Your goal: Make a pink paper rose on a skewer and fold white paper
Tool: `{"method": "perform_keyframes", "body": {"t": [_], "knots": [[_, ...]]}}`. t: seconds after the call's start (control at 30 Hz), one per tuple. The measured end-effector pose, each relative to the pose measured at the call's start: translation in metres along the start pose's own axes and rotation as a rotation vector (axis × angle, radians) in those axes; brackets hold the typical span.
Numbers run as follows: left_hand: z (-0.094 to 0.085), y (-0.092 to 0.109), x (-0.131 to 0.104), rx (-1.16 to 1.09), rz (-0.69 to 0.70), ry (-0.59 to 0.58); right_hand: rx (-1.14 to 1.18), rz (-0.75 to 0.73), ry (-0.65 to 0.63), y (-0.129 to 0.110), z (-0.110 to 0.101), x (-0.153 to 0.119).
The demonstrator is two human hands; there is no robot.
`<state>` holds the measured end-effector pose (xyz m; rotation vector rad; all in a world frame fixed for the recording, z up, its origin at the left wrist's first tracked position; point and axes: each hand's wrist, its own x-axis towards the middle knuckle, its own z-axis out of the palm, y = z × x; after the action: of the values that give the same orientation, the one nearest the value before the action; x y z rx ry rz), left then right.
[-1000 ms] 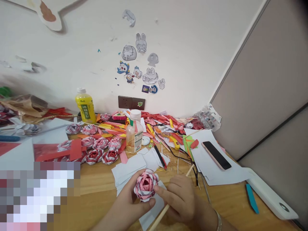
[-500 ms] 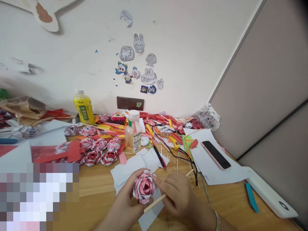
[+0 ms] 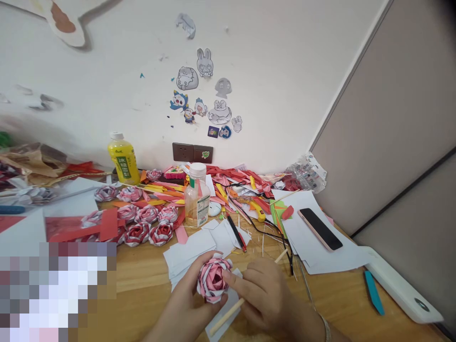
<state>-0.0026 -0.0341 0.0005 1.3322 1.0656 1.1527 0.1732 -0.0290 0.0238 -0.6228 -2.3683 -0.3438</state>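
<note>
A pink and white folded paper rose (image 3: 213, 279) is gripped in my left hand (image 3: 192, 297), thumb and fingers around its sides and its spiral centre facing me. My right hand (image 3: 265, 292) has its index fingertip on the rose's right-hand petals. The other fingers of that hand are curled around a thin wooden stick (image 3: 228, 317), which slants from lower left to upper right. Under the hands lies a white paper piece (image 3: 233, 297), partly hidden. A stack of white paper (image 3: 188, 251) rests just behind my left hand.
Several finished paper roses (image 3: 137, 233) stand at the left. Behind are a clear bottle (image 3: 197, 199), a yellow bottle (image 3: 123, 159), coloured paper strips (image 3: 245, 180) and a yellow glue gun (image 3: 257, 210) with a black cord. A phone (image 3: 319, 229) lies on paper at right.
My right index finger has shifted left, from the rose's edge further onto its petals. The stick's near end has dipped slightly down and left. My left hand still holds the rose.
</note>
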Motion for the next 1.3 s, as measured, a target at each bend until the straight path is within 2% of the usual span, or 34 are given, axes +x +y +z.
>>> {"method": "perform_keyframes", "body": {"t": [0.17,0.47,0.7,0.97,1.13,1.3], "knots": [[-0.001,0.004,0.001,0.041,-0.001,-0.058,0.002,-0.035,0.021,-0.001,0.003,-0.002],[0.001,-0.002,0.000,0.016,0.031,-0.020,0.006,-0.068,0.037,-0.004,0.005,-0.001],[-0.006,-0.003,0.003,0.259,0.131,-0.088,-0.038,-0.042,-0.031,-0.006,0.004,0.002],[-0.010,-0.005,0.000,0.445,0.232,-0.097,-0.028,-0.040,-0.016,-0.007,0.003,0.004],[-0.010,-0.011,0.000,0.430,0.268,-0.102,0.002,0.014,0.005,-0.005,0.004,0.002],[-0.010,-0.011,-0.001,0.420,0.222,-0.120,0.006,0.023,-0.001,-0.003,0.006,0.000]]}}
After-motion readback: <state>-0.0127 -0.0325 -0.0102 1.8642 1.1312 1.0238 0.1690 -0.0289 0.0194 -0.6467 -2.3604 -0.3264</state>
